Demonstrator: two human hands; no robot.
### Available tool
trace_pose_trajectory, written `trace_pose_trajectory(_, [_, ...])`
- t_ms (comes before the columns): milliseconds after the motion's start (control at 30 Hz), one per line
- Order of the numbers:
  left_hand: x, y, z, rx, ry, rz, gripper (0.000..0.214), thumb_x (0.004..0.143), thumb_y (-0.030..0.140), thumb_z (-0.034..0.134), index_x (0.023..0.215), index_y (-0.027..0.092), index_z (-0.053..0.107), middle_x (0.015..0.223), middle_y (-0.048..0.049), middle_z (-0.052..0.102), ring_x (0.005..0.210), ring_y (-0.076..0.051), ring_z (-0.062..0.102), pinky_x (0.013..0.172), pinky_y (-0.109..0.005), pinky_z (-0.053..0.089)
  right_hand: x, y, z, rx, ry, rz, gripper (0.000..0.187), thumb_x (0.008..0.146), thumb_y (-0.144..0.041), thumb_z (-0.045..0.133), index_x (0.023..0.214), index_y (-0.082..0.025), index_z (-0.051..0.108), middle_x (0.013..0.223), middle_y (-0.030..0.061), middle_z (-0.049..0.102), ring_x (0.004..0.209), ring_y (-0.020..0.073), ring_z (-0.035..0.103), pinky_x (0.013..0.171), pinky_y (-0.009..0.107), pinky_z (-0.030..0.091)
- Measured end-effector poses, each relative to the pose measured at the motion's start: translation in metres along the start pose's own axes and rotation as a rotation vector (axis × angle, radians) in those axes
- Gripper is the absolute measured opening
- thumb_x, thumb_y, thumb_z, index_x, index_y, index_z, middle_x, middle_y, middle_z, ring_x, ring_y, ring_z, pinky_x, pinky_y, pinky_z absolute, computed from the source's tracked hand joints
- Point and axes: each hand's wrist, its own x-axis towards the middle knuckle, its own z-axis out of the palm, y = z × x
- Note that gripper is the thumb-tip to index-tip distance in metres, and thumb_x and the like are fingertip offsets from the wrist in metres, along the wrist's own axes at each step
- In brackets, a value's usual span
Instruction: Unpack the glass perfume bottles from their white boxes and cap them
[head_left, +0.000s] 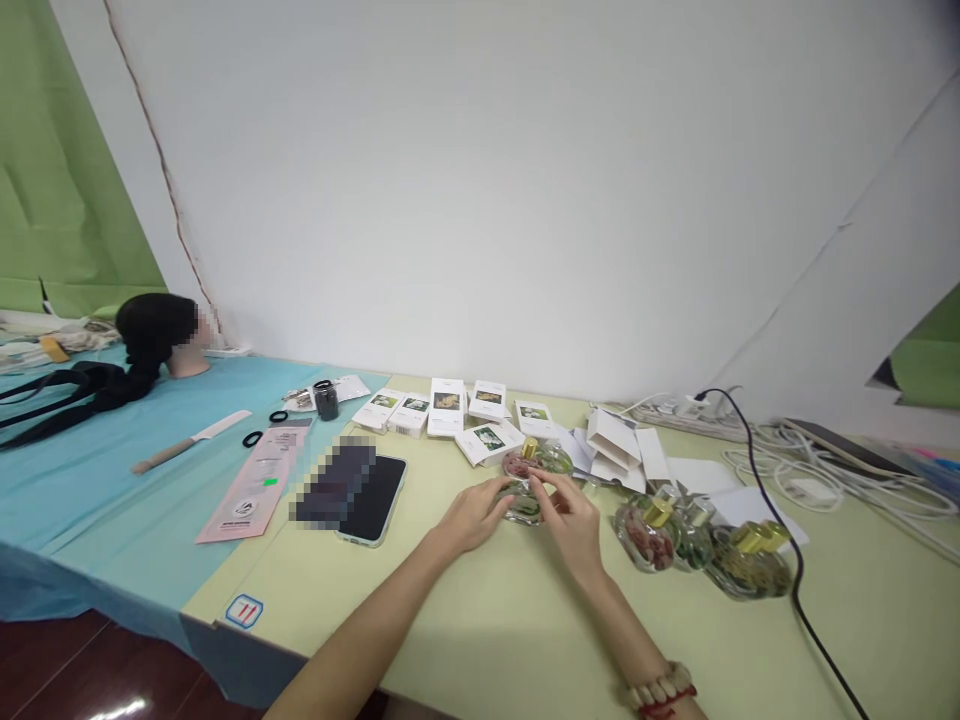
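Both my hands meet over a small round glass perfume bottle with green filling, lying on the yellow-green table. My left hand grips the bottle's left side. My right hand pinches at its top, fingers curled. Just behind stands another glass bottle with a gold cap and pink filling. Right of my right hand sit three more gold-capped bottles. A beaded bracelet circles my right wrist.
Several small white boxes and opened cartons lie behind the bottles. A phone and pink packet lie left. On the blue cloth are a knife, hair ties, a wig head. A black cable and power strip run at right.
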Motion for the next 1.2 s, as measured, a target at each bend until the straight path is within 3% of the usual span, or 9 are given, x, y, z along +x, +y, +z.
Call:
trace_pose_trajectory(133, [-0.001, 0.001, -0.001, 0.022, -0.008, 0.008, 0.042, 0.09, 0.042, 0.026, 0.125, 0.023, 0.041, 0.125, -0.0049, 0.049, 0.11, -0.019, 0.049, 0.093, -0.033, 0.039, 0.0, -0.003, 0.003, 0.089, 0.034, 0.102, 0.029, 0.078, -0.042, 0.053, 0.094, -0.019, 0.063, 0.099, 0.0074, 0.06, 0.047, 0.008, 0.047, 0.049, 0.025, 0.043])
trace_pose_trajectory(300, [-0.002, 0.005, -0.004, 0.035, -0.021, 0.023, 0.05, 0.088, 0.045, 0.033, 0.134, 0.028, 0.026, 0.133, -0.0035, 0.04, 0.111, -0.021, 0.049, 0.091, -0.034, 0.04, 0.005, 0.004, 0.005, 0.27, 0.028, 0.386, 0.046, 0.068, -0.048, 0.062, 0.102, -0.016, 0.06, 0.095, 0.009, 0.061, 0.043, 0.0058, 0.042, 0.04, 0.022, 0.036])
trace_pose_trajectory(500, [-0.001, 0.007, -0.006, 0.007, -0.01, -0.003, 0.049, 0.088, 0.04, 0.036, 0.134, 0.028, 0.027, 0.129, -0.0032, 0.045, 0.109, -0.02, 0.05, 0.089, -0.033, 0.042, 0.01, 0.018, 0.006, 0.465, -0.029, 0.565, 0.053, 0.063, -0.051, 0.065, 0.1, -0.012, 0.063, 0.084, 0.0073, 0.061, 0.044, 0.0042, 0.034, 0.039, 0.019, 0.029])
trace_pose_trajectory(700, [-0.001, 0.006, -0.004, -0.034, -0.001, -0.024, 0.041, 0.09, 0.037, 0.03, 0.129, 0.025, 0.035, 0.13, -0.0022, 0.044, 0.115, -0.018, 0.046, 0.095, -0.031, 0.038, 0.01, 0.013, 0.003, 0.581, -0.077, 0.619, 0.05, 0.064, -0.051, 0.064, 0.103, -0.018, 0.064, 0.087, 0.0053, 0.061, 0.047, 0.0038, 0.032, 0.04, 0.017, 0.025])
trace_pose_trajectory(900, [0.0, 0.004, -0.003, -0.051, -0.02, -0.01, 0.04, 0.091, 0.035, 0.025, 0.128, 0.026, 0.037, 0.129, -0.0009, 0.045, 0.115, -0.015, 0.044, 0.096, -0.029, 0.036, 0.011, 0.009, 0.003, 0.637, -0.085, 0.605, 0.049, 0.064, -0.048, 0.066, 0.103, -0.019, 0.064, 0.059, -0.0011, 0.051, 0.048, 0.0051, 0.032, 0.041, 0.017, 0.025])
trace_pose_trajectory(1200, [-0.001, 0.005, -0.003, -0.075, -0.025, -0.019, 0.039, 0.091, 0.035, 0.024, 0.126, 0.025, 0.04, 0.127, 0.0002, 0.047, 0.116, -0.014, 0.044, 0.098, -0.028, 0.034, 0.012, 0.009, 0.001, 0.624, 0.012, 0.568, 0.047, 0.063, -0.048, 0.066, 0.098, -0.018, 0.065, 0.059, -0.0019, 0.05, 0.047, 0.0047, 0.03, 0.041, 0.018, 0.023])
